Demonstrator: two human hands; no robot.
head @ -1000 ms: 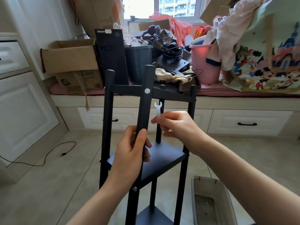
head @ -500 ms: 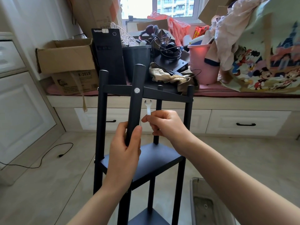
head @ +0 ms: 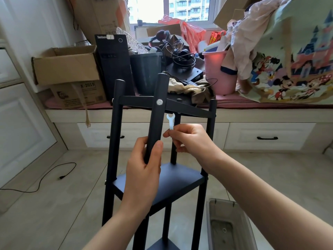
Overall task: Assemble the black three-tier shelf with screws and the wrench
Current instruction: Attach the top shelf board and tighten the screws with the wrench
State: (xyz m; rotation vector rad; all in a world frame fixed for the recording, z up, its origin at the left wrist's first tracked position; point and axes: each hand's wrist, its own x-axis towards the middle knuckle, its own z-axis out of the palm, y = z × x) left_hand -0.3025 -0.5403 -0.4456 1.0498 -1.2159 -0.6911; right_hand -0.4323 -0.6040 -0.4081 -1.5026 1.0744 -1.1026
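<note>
While the black three-tier shelf (head: 162,179) stands upright on the tiled floor (head: 54,204) in front of the window seat (head: 270,107), the left hand (head: 142,174) wraps around its nearest post (head: 156,120), thumb on the right side of the tube and fingers curled round the left, gripping it between the top and middle tiers. A silver screw (head: 159,102) sits in that post where the top tier joins it. Just to the right, the right hand (head: 191,139) pinches the lower end of a small white wrench (head: 170,121) between thumb and fingertips; the wrench points up, its open end just under the edge of the top tier and beside the post, apart from the screw. It may be touching something beneath the tier, but the view is too small to tell. The middle tier shows behind the left hand, and the corner of the bottom tier shows at the lower edge of the view. A grey plastic bin (head: 232,226) sits on the floor to the right of the shelf, with a small ring-shaped part lying in it. Behind, the window seat carries cardboard boxes (head: 66,65), a black computer tower (head: 115,65), a pink bucket (head: 219,73) and a cartoon-print cloth (head: 292,65). A black cable (head: 45,177) trails across the floor at left.
</note>
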